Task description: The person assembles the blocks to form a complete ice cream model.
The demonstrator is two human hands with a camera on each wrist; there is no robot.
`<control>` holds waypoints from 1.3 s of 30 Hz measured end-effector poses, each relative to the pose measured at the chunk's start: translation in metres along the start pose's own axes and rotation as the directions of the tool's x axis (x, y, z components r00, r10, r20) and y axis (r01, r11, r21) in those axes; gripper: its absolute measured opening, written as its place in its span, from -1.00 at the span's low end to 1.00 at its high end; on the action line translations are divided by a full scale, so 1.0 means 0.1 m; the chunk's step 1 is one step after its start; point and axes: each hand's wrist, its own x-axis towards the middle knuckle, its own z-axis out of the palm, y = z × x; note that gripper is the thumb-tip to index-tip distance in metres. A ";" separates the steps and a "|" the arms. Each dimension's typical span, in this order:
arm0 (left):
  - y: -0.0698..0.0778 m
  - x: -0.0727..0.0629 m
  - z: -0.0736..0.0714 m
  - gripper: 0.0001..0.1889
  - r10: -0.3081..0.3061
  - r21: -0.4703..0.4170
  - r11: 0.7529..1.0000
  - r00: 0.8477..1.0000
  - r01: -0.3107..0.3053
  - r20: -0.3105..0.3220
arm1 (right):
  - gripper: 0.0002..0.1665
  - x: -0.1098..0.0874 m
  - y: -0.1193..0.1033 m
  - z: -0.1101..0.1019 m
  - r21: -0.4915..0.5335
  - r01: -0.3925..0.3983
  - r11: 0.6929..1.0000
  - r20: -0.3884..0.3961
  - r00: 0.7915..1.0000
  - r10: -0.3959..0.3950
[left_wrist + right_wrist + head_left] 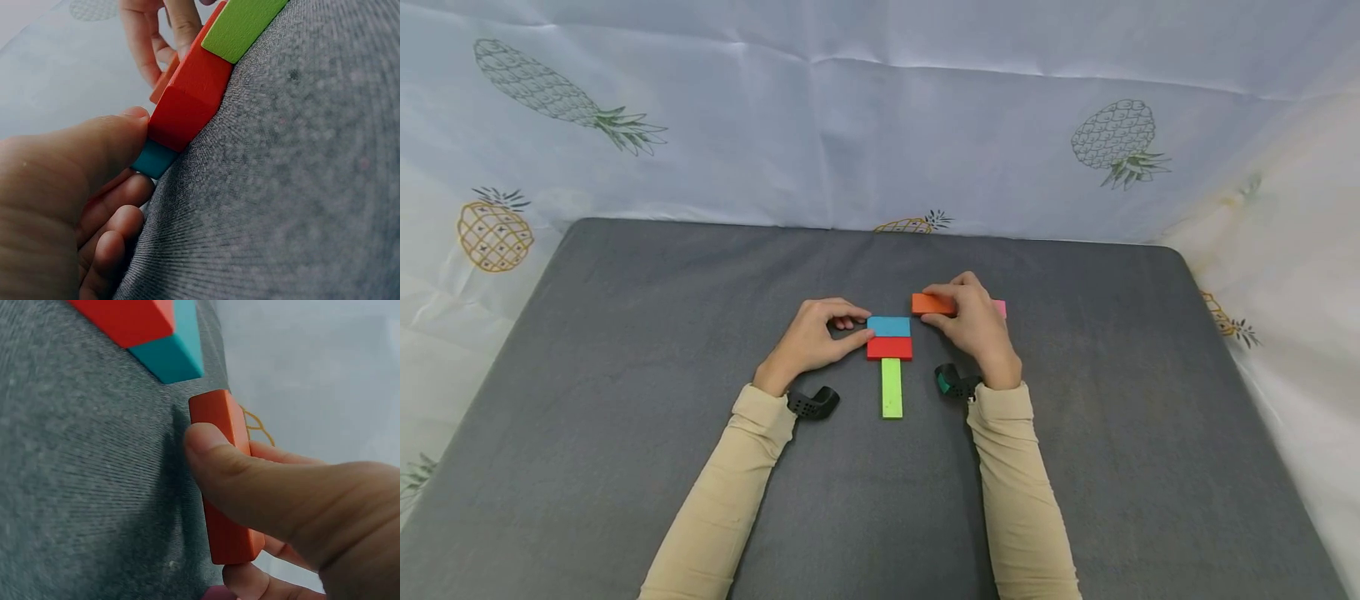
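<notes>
My left hand (811,337) is at the left end of a blue block (889,326), thumb and index finger pinching about its corner. The thumb (128,128) also lies right at the end of a red block (890,347), which sits against the blue one's near side. From the middle of the red block a lime-green block (891,388) extends toward me, forming a T. To the right, my right hand (973,321) pinches an orange block (225,531) between thumb and fingers. Its left end points at the blue block, with a small gap between.
A pink block (1000,308) shows partly from behind my right hand. Grey cloth (625,417) covers the table, and a pale curtain with pineapple prints (865,125) hangs along the far edge. Each wrist wears a black camera mount (814,403).
</notes>
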 end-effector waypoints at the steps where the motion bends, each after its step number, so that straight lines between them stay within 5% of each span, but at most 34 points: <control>1: 0.00 0.00 0.00 -0.74 -0.002 0.001 1.000 1.000 0.002 0.000 | -0.53 0.00 -0.01 0.01 -0.014 -0.003 1.000 0.000 1.000 0.003; 31: -0.02 -0.01 0.00 -0.74 0.013 0.007 1.000 1.000 -0.013 -0.005 | -0.49 -0.01 -0.12 0.10 -0.087 0.037 0.995 0.066 0.997 -0.032; 39: -0.02 -0.01 0.00 -0.74 0.014 0.006 1.000 1.000 -0.014 -0.003 | -0.46 0.01 -0.07 0.03 -0.002 0.082 0.997 0.087 0.993 -0.081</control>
